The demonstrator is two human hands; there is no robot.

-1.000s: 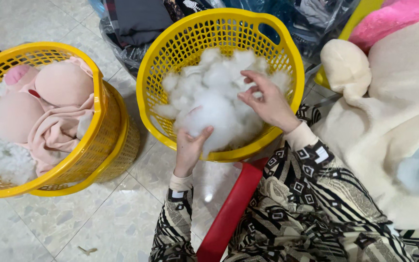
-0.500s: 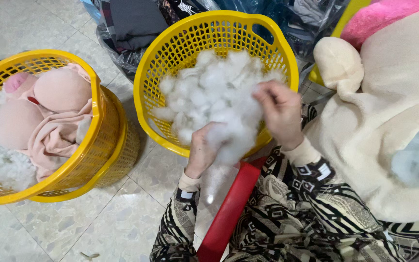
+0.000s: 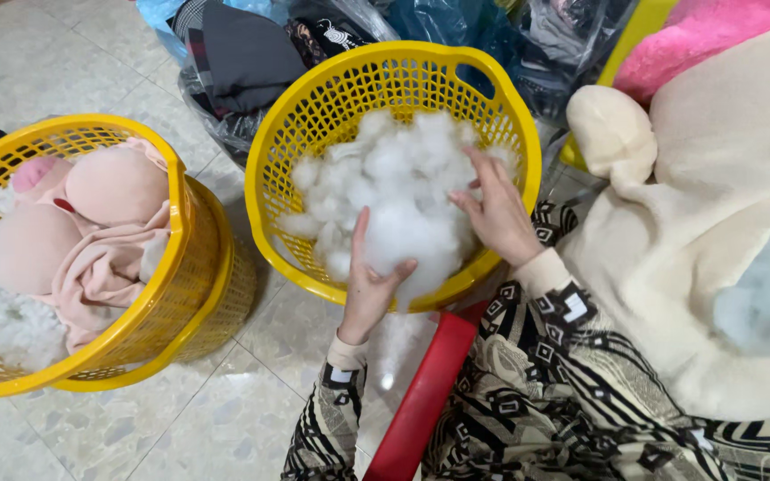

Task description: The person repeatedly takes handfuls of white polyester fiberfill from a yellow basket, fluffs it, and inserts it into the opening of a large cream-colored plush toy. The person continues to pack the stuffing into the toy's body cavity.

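Stuffing (image 3: pixel 398 209) now sits back in the basket (image 3: pixel 314 116), both hands (image 3: pixel 372 285) lower.

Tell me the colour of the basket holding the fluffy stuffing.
Yellow plastic basket, clearest in the head view.

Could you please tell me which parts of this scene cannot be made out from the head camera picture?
- Left hand: the fingertips sink into the white stuffing, so their grip is hidden.
- Bottom of the yellow basket: covered by stuffing.
- Cream plush toy: cut off by the right edge, its shape unclear.
- Second yellow basket: cut off at the left edge.
- Bags behind: contents jumbled, cropped by the top edge.
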